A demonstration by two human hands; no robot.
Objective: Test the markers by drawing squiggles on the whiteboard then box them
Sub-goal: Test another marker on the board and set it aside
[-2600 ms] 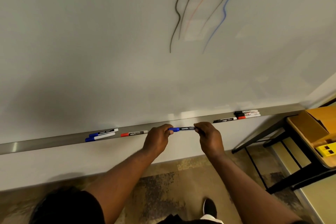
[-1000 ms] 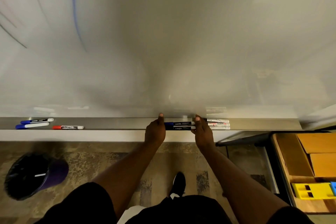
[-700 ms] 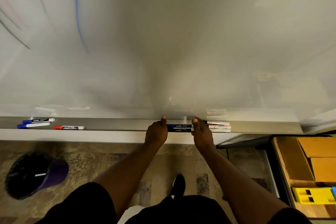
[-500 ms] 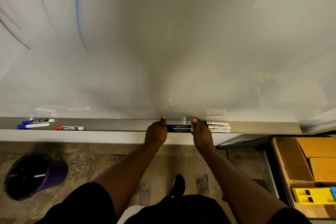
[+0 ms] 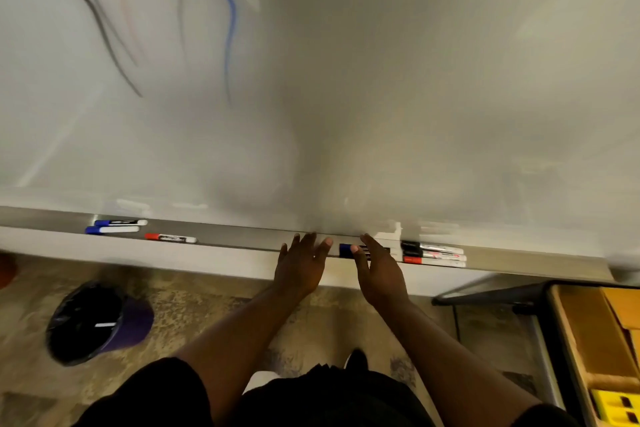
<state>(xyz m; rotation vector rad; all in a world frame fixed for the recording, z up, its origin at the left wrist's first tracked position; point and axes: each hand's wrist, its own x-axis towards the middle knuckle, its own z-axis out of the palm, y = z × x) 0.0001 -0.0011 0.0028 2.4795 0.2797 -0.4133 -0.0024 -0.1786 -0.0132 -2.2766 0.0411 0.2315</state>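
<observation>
Presently, left hand [image 5: 300,269] and right hand [image 5: 380,276] are hovering open, gripping nothing, at the tray [image 5: 242,236] front, risking nudging the blue-capped marker [image 5: 345,250] off it.

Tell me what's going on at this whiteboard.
A person stands at the whiteboard, left hand and right hand both open over the marker tray, gripping nothing. A blue-capped marker lies on the tray at the right hand's fingers. Other markers lie further along either way. Squiggles are on the board.
</observation>
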